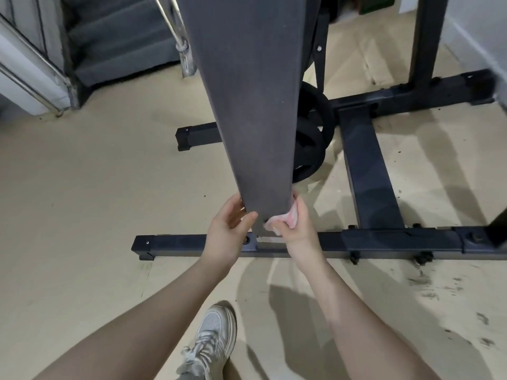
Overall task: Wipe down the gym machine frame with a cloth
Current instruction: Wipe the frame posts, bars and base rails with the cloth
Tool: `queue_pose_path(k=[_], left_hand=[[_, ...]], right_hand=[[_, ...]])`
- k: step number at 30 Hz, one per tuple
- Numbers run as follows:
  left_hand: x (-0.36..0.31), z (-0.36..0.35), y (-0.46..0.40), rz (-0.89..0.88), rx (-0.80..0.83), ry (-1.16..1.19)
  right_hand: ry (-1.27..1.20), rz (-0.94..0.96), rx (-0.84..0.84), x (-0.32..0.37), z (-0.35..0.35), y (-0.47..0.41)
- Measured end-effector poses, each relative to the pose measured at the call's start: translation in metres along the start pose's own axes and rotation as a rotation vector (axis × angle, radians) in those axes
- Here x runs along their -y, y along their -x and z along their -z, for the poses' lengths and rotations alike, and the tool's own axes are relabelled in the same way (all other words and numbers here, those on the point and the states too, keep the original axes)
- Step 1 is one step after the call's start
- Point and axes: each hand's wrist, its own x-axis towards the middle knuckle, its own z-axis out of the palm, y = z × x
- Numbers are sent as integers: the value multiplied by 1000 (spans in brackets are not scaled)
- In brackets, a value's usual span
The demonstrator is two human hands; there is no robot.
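A dark grey upright post (252, 105) of the gym machine rises from a black base bar (192, 244) on the floor. My right hand (295, 229) grips a pale pink cloth (285, 216) and presses it against the post's lower right side, just above the base bar. My left hand (229, 229) holds the post's lower left edge, thumb across its front face and fingers behind it. Most of the cloth is hidden by my fingers and the post.
Black weight plates (312, 144) lean behind the post. A black centre beam (367, 171) runs back to a rear crossbar (411, 97) with another upright (426, 37). Grey stairs (115, 50) lie at the back left. My white shoe (211, 341) stands on the beige floor (82, 187).
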Motion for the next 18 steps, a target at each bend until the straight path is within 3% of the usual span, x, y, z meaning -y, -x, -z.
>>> queue_pose_path(k=[3,8,11,15,18], left_hand=[[-12,2,1,75,-4,-19],[-71,20,0,195,66,-247],[-129,31,4,24,-7,-90],[-206,46,12,-370,-42,91],[-258,45,13,-536,9,110]], right_hand=[[22,176,-40,82,-6,4],[109,473,-58,217,-8,11],[125,622,-23,258,-4,18],[180,526,-42,261,-9,23],[129,526,6,285,-7,23]])
